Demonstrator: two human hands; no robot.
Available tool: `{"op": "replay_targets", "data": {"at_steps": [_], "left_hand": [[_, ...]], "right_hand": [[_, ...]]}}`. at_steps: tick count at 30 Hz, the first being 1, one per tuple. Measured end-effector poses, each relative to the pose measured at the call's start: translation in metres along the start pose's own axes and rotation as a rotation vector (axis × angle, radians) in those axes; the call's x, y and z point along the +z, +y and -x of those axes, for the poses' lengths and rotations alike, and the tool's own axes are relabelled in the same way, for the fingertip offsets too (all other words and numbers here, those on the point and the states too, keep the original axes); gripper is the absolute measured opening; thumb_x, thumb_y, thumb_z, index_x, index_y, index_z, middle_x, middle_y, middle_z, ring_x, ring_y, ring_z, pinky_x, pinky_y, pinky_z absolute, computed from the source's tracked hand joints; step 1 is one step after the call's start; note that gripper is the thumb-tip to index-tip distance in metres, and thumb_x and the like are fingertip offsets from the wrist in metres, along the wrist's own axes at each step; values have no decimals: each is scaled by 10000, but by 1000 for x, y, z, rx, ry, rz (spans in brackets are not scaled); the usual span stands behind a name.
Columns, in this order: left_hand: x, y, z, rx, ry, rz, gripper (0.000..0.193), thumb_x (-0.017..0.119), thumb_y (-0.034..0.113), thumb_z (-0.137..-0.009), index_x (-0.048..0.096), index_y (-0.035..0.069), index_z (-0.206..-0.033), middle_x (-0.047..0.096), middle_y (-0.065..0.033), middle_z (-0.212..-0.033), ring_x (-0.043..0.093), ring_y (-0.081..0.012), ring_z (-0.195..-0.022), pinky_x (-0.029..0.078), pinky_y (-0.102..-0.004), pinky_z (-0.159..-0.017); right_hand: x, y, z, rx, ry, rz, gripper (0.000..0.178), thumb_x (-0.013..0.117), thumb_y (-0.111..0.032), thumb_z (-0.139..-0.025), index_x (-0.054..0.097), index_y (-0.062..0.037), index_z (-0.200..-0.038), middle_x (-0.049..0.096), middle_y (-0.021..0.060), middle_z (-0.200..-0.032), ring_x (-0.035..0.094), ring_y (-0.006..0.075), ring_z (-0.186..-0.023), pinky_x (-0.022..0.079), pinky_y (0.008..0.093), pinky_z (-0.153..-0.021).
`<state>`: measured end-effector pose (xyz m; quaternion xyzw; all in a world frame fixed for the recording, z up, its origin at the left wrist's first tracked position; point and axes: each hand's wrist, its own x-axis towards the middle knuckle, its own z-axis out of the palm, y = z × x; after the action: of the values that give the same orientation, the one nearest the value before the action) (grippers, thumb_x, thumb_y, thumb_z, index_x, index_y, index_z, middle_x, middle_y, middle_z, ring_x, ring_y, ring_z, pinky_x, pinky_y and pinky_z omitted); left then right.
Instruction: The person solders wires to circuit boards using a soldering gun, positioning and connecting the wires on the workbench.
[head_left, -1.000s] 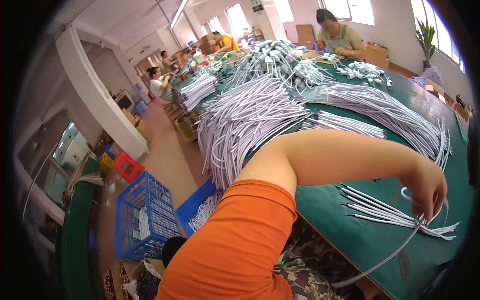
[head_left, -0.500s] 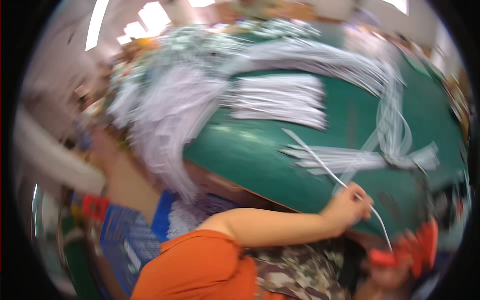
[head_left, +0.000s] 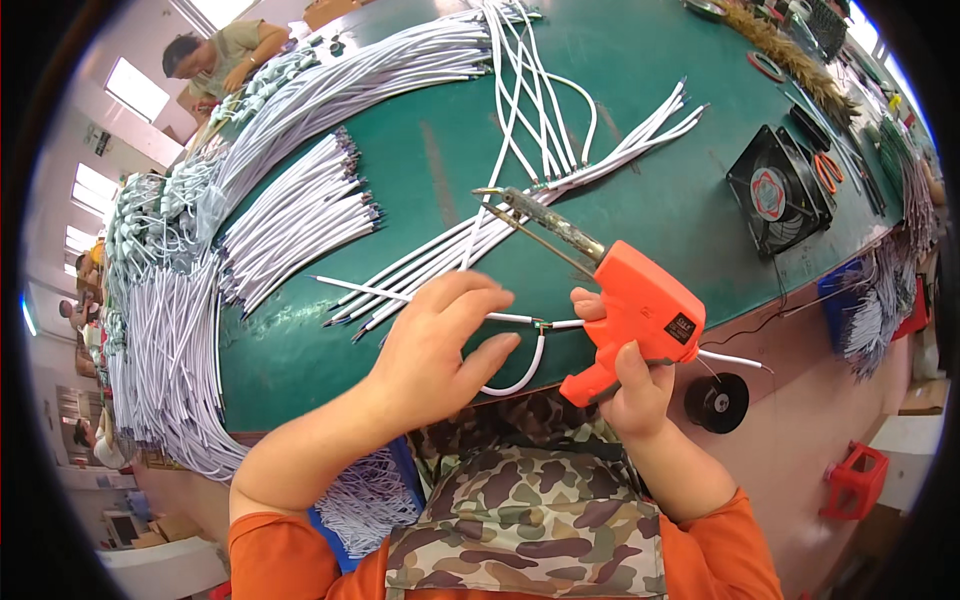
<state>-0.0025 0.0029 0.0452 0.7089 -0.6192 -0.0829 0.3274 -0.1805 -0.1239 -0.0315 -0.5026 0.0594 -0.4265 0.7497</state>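
Note:
My right hand [head_left: 640, 395] is wrapped round the orange soldering gun [head_left: 650, 305], whose metal tip points up and left over the green tabletop. Beside it, my left hand [head_left: 445, 335] is open, thumb and fingers apart, above a white cable [head_left: 515, 378] that loops near the table's front edge. Thin coloured wires at a cable joint [head_left: 541, 324] show between my hands. Part of the cable passes behind the gun, and another white end [head_left: 735, 359] sticks out on its right. Just beyond, several white cables [head_left: 450, 250] lie in a loose bundle under the gun's tip.
A stack of short white cables [head_left: 295, 215] and long bundles [head_left: 350, 95] cover the left and far side. To the right stand a black fan [head_left: 780, 190] and orange-handled scissors [head_left: 828, 172]. A black spool [head_left: 716, 402] hangs near the front edge. Another person [head_left: 215, 60] works at far left.
The view has swung to the right and steadied. My left hand held a white cable before and is now open near the joint. The soldering gun has come up over the table in my right hand.

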Motion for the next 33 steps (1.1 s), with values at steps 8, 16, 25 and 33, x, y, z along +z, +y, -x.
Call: {"op": "replay_targets", "data": {"at_steps": [8, 16, 25, 33], "left_hand": [[33, -26, -17, 112, -182, -15, 163, 761, 87, -765, 669, 62, -897, 601, -71, -842, 579, -294, -798, 457, -402, -722], [38, -18, -12, 32, -173, -36, 150, 744, 59, -769, 656, 57, -889, 579, -84, -819, 582, -304, -776, 468, -413, -676], [53, -19, 3, 87, 100, -81, 146, 737, 14, -761, 640, 47, -866, 589, -91, -811, 589, -300, -743, 472, -395, -622], [44, -24, 0, -30, -34, 95, 141, 733, 2, -752, 633, 44, -841, 582, -94, -797, 580, -297, -755, 465, -389, -649]], "right_hand": [[-1, -1, -1, 35, -7, 67, 522, 588, -337, -961, 503, 53, -1297, 627, 191, -1206, 568, 342, -1188, 386, 515, -1072], [-5, 2, -2, 26, -48, 7, 482, 603, -244, -950, 515, 48, -1324, 622, 179, -1252, 563, 293, -1225, 422, 463, -1062], [-6, 3, -4, 16, -50, 0, 485, 608, -248, -947, 518, 55, -1314, 621, 181, -1243, 576, 290, -1195, 432, 455, -1045], [-3, 4, -5, -18, -45, 38, 485, 611, -276, -945, 537, 61, -1285, 626, 179, -1224, 587, 279, -1161, 442, 444, -1022]]}}
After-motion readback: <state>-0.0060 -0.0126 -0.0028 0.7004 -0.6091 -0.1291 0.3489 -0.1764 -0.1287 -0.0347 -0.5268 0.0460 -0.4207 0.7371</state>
